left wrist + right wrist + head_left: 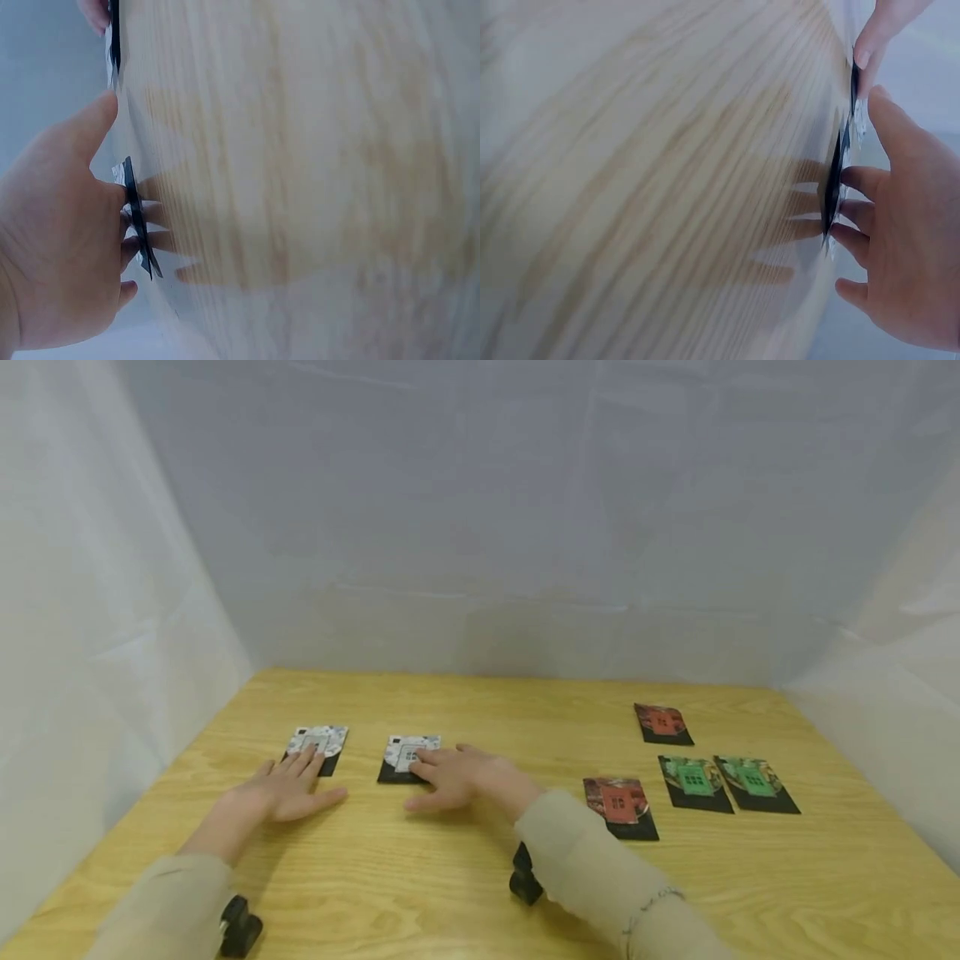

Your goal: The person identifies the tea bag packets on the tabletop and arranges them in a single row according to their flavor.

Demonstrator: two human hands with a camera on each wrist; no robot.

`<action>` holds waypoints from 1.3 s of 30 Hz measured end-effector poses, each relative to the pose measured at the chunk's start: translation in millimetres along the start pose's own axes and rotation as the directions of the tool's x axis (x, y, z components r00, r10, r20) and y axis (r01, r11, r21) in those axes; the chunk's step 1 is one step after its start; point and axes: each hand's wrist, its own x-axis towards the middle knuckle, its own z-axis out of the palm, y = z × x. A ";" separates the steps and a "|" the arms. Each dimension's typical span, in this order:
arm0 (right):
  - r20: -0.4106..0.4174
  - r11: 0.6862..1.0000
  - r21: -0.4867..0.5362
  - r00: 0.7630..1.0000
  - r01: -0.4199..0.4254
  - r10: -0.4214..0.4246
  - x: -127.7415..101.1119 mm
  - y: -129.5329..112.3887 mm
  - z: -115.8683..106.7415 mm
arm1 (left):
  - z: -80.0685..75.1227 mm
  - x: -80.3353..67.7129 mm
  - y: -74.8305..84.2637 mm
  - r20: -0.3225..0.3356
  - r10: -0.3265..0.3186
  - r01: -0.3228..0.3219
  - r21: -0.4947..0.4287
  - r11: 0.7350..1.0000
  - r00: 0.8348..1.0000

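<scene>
- On the light wooden tabletop [465, 868], toward its left side, two flat grey-patterned packets with black backing lie side by side, a little apart.
- The left hand [281, 792] rests flat on the near edge of the left grey packet [318, 745], fingers straight, its grip spread and unclenched.
- The right hand [459, 777] lies with straight fingers on the right grey packet [408, 756], grip likewise spread.
- Well apart on the right lie two red-labelled packets [621, 802] and two green-labelled packets [693, 781].
</scene>
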 end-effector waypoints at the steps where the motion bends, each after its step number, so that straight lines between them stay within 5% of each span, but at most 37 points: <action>1: -0.001 1.000 -0.010 1.000 -0.001 0.001 3.2 -2.8 -0.6 | 0.5 -0.4 -0.2 -0.003 -0.001 0.001 0.005 1.000 1.000; 12: -0.004 0.997 -0.042 0.998 -0.060 0.060 21.4 -21.3 -9.5 | 2.8 2.3 -1.5 -0.025 -0.001 0.001 0.021 1.000 1.000; 39: -0.038 0.999 -0.029 0.999 -0.030 0.029 23.4 -11.1 -8.9 | 6.0 4.6 -3.2 -0.029 0.015 -0.014 0.020 1.000 0.999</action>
